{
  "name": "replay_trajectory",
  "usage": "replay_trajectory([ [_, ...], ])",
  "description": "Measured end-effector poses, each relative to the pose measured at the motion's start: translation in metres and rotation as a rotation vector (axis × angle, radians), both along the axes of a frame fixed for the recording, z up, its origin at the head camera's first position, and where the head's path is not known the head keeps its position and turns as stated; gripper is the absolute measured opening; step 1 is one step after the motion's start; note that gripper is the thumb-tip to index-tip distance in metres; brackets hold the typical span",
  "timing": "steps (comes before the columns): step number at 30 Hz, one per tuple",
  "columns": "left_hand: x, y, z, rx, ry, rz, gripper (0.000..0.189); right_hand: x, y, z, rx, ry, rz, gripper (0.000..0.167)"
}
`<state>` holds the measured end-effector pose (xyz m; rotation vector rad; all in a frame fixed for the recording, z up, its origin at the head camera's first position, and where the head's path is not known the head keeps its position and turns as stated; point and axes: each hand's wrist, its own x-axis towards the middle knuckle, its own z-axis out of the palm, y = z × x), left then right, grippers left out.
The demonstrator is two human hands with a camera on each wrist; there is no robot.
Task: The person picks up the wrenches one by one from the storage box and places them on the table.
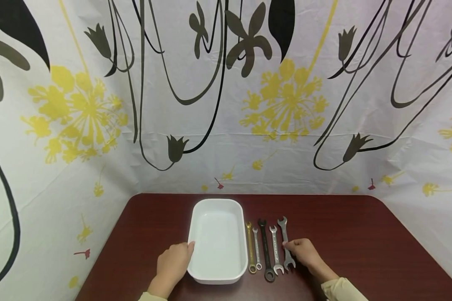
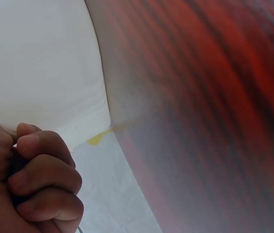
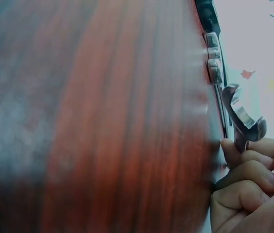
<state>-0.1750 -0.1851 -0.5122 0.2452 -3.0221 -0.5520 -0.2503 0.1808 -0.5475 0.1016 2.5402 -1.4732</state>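
Note:
A white rectangular tray [image 1: 217,240] stands on the table, its inside bare. My left hand [image 1: 173,262] grips the tray's left rim, thumb over the edge; the left wrist view has its fingers curled under the tray wall. To the tray's right, several wrenches lie side by side: a gold one [image 1: 250,246], a small silver one [image 1: 257,248], a black one [image 1: 265,251] and a silver one [image 1: 275,248]. At the row's right end, my right hand [image 1: 304,252] pinches a grey double open-end wrench [image 1: 283,229] by its shank. One forked end [image 3: 243,116] tilts up in the right wrist view.
The dark red-brown wooden table [image 1: 361,242] extends to both sides of the hands. A white cloth [image 1: 196,121] with yellow, grey and black plant prints hangs behind the table and along its sides.

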Motion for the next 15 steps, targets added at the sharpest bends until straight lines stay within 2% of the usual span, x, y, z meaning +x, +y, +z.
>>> replay_trajectory([
  [8,-0.0004,0.0003,-0.0013,-0.002,-0.005,0.0,0.04,0.0002,-0.0029,-0.0009,0.088,0.066,-0.001,0.039],
  [15,-0.0003,0.0007,-0.0006,-0.007,-0.009,0.003,0.041,-0.0003,-0.0045,-0.0009,0.118,0.076,0.017,0.043],
])
